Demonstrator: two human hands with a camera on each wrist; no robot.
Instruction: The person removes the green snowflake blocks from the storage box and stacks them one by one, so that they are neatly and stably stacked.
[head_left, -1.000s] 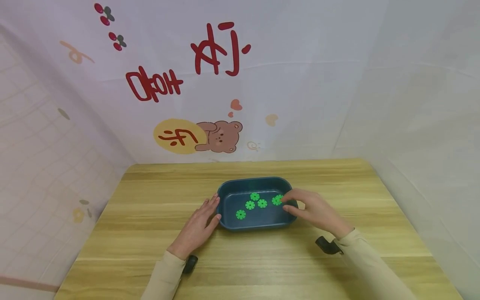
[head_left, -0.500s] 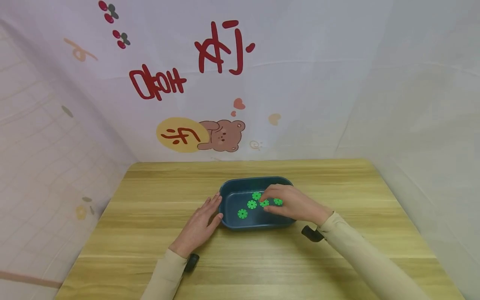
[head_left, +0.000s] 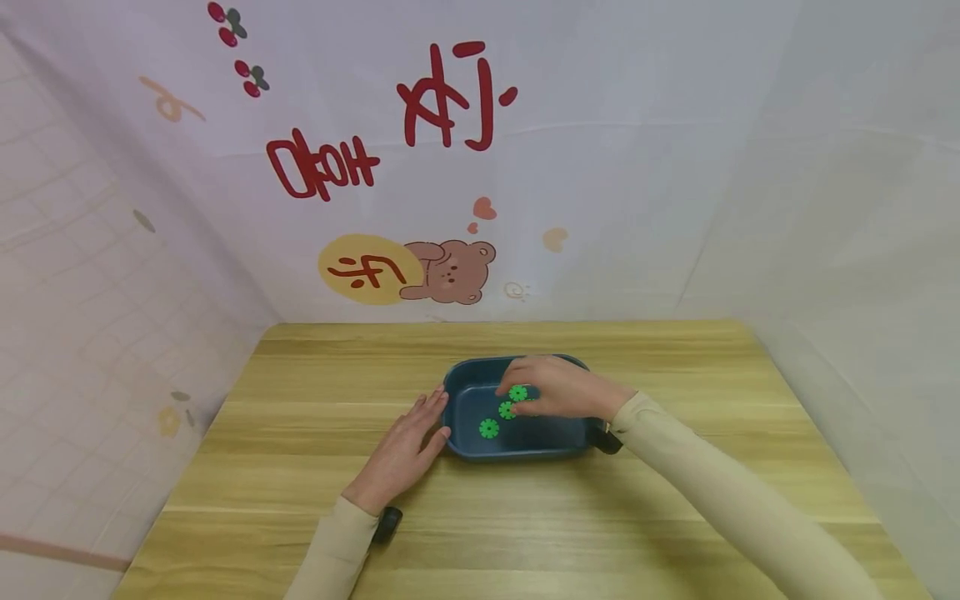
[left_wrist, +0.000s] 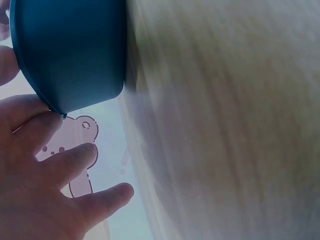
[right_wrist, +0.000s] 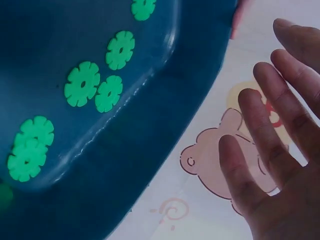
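Note:
A dark blue rectangular bin (head_left: 465, 404) sits on the table with several green notched plastic discs on its floor. One disc (head_left: 489, 428) lies apart toward the front left; another disc (head_left: 518, 392) is near the back wall. In the right wrist view two discs (right_wrist: 27, 160) overlap. My left hand (head_left: 401, 454) rests against the bin's left end, fingertips at the rim. Above the discs hovers my right hand (head_left: 558, 387), hiding part of the bin. Its fingers are spread and hold nothing in the right wrist view.
The bin stands on a wood-grain table (head_left: 480, 525). A white printed cloth (head_left: 600, 167) hangs behind the table and along both sides. Black devices are strapped at both wrists, one of them (head_left: 387, 525) below the left hand.
My right hand has moved left across the bin, from the discs at its right end to above the middle ones. The left hand stays at the rim. The head view has shifted slightly.

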